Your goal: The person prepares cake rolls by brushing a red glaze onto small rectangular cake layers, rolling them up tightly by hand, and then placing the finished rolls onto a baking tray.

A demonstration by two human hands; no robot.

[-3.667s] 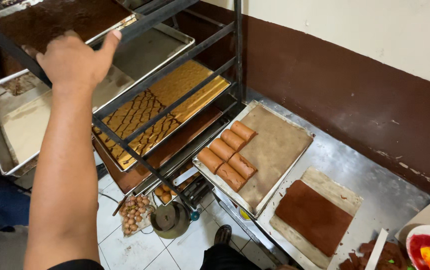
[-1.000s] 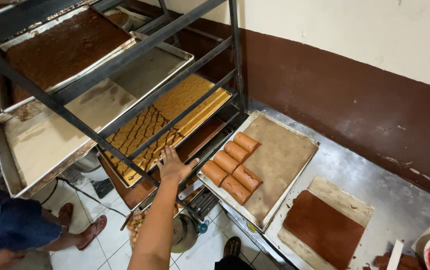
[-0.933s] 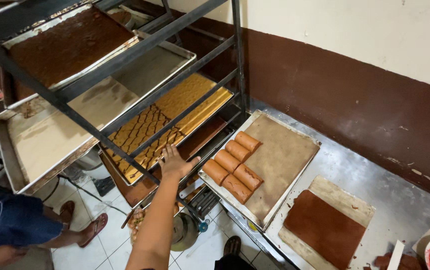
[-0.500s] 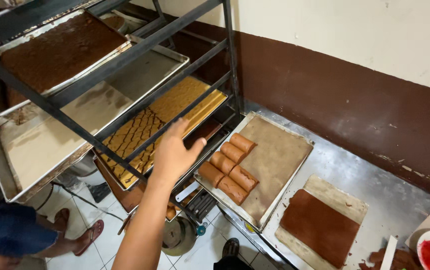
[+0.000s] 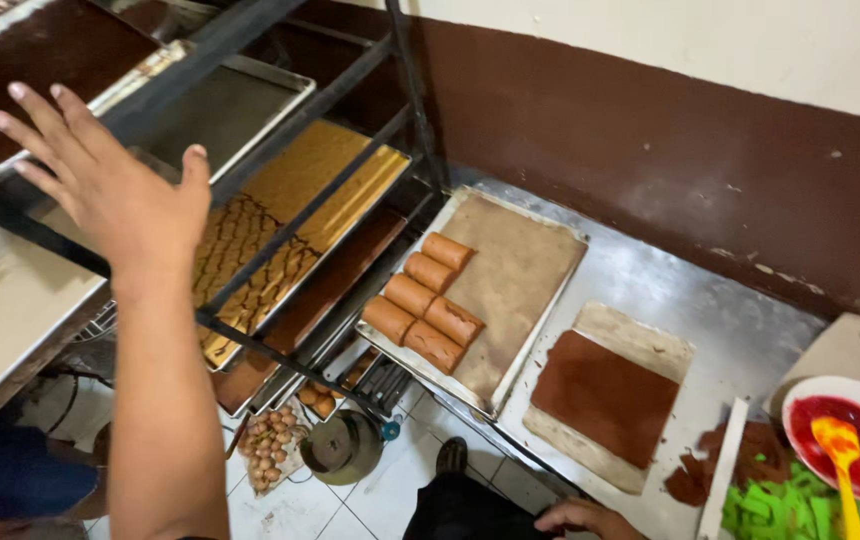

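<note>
Rack tray (image 5: 10, 300), pale sheet pan at left of frame, sits under left hand (image 5: 115, 190), fingers spread, holding nothing. Step looks like reach-in; next needs rim grip. Right hand (image 5: 590, 518) bottom edge, grip unclear.

Bakery (tray rack (image 5: 280, 200), cake rolls (image 5: 420, 300)).

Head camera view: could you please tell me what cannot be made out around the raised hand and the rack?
- Left hand: spread open before the rack; whether it touches a bar is unclear.
- Right hand: cut off by the bottom edge, fingers hidden.
- Top tray: cut by the top edge, crossed by rack bars.
- Lower trays: mostly covered by the trays above.
- Bowl: cut off by the right edge.
</note>
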